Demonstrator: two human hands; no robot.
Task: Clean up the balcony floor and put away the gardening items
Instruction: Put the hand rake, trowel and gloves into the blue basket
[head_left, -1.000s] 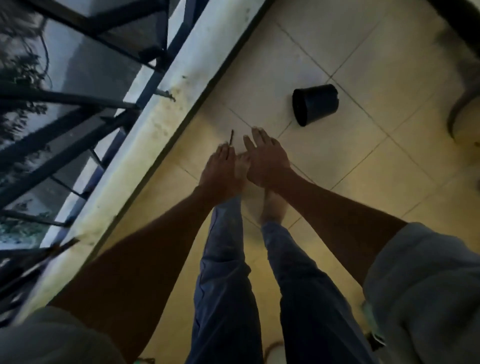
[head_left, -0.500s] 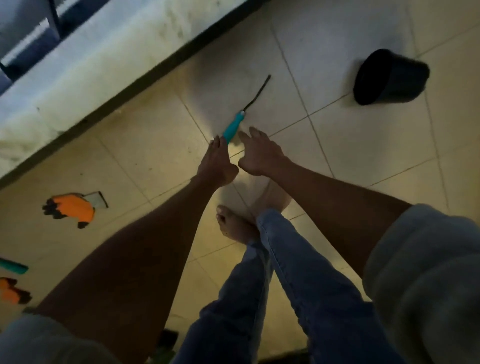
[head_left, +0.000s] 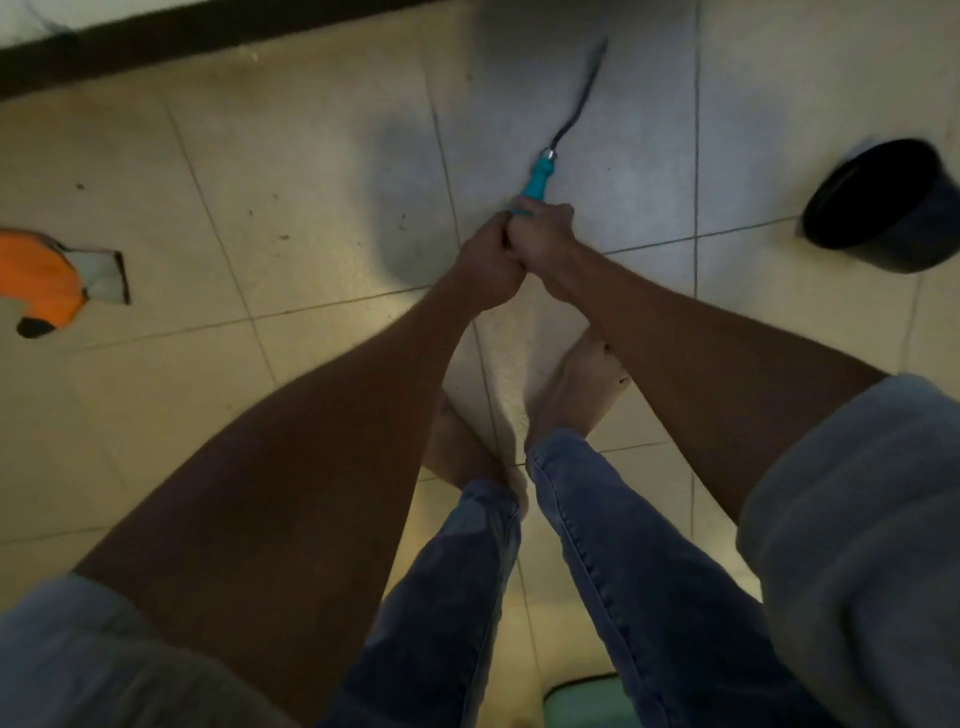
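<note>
Right hand (head_left: 543, 231) is clenched round the teal butt of the hand tool (head_left: 558, 140) with the left hand (head_left: 488, 262) curled against it, holding nothing I can see, and the shaft runs up and away across the floor (head_left: 311, 208).

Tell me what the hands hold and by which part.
The right hand grips the teal handle of the garden tool at its near end; its dark metal shaft points away. The left hand is curled against the right; whether it touches the handle cannot be told.
</note>
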